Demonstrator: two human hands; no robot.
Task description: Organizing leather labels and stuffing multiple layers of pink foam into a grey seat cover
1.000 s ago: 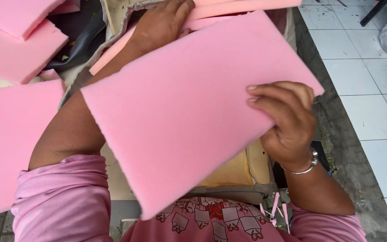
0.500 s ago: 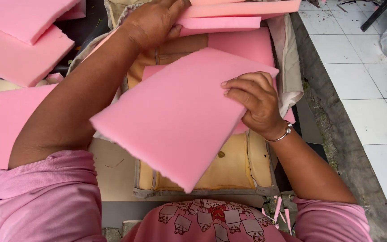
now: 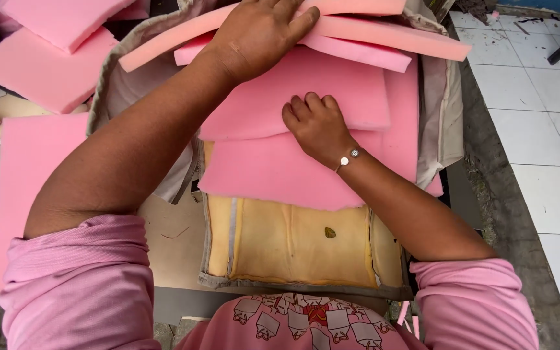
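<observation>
Tabletop (image 3: 176, 253) is carrying the work; white tiled floor (image 3: 546, 162) is running along the right side.

Yellow cushion (image 3: 293, 243) is lying flat at centre, edged by grey fabric cover (image 3: 439, 110) that is folding up around its sides. A small dark leaf (image 3: 330, 232) is sitting on the bare yellow part.

Pink foam sheets are lying stacked over the cushion's upper half: lower sheet (image 3: 280, 172) directly on the cushion, upper sheet (image 3: 306, 94) overlapping it. Thinner foam strips (image 3: 384, 39) are crossing above these, tilted and bending.

More pink foam is lying off to the left: one big sheet (image 3: 30, 162) just beside the left arm, a pile (image 3: 46, 58) at top left.

Left hand (image 3: 260, 35) is pressing flat, palm down, on the strips near the top; fingers are spread moderately, thumb angling right along a strip. Gripping nothing, only bearing down.

Right hand (image 3: 319, 126) is resting at the lower edge of the upper sheet, fingers curled, knuckles up, fingertips touching the foam there. Cannot tell whether the fingers are tucking under the edge. A bracelet (image 3: 348, 157) is sitting on that wrist.

Pink sleeves (image 3: 79, 285) are pushed up on both arms.
</observation>
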